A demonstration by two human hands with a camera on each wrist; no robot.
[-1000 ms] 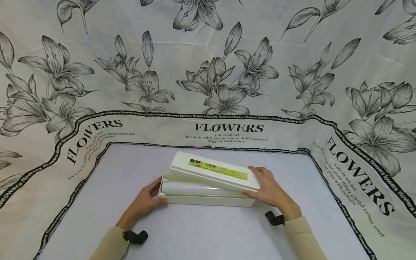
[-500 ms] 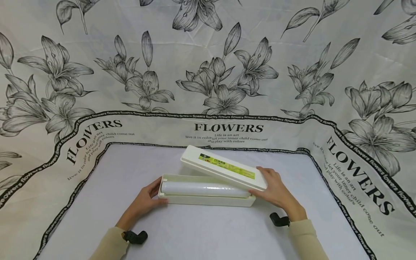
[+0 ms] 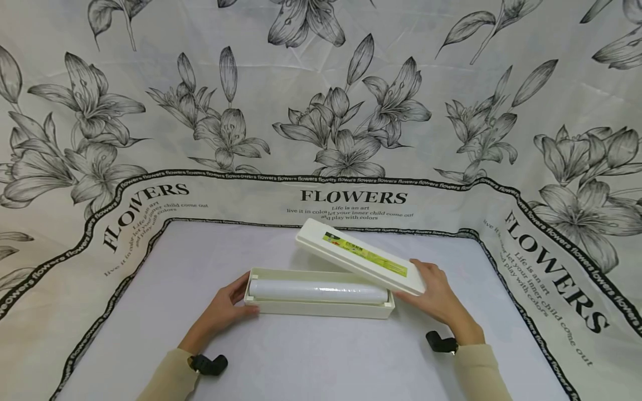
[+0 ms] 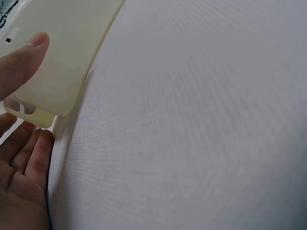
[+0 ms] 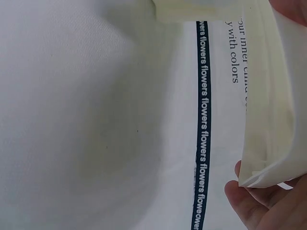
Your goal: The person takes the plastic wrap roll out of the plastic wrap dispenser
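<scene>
A long cream box (image 3: 321,309) rests on the white tabletop (image 3: 326,356), in front of the wearer and lengthwise across the view. A white, shiny roll (image 3: 311,290) lies inside it, parallel to its long walls and exposed from above. The left hand (image 3: 223,306) is clamped on the left end of the box: the thumb presses the near wall, and the left wrist view shows the other fingers about the end. The lid (image 3: 351,258), off the box, slants across and above its far right part, with the left end pointing away from the wearer; whether it touches the rim there cannot be told. A yellow-green label (image 3: 364,254) with a dark patch at its left end runs along the top of the lid. The right hand (image 3: 436,292) is clamped on the right end of the lid, thumb at the near edge and fingers at the far one. A black device (image 3: 208,365) sits at the left wrist, just above a beige sleeve (image 3: 170,376). Behind the tabletop rises a pale cloth (image 3: 251,33) printed with lilies, black borders and the word "FLOWERS".
</scene>
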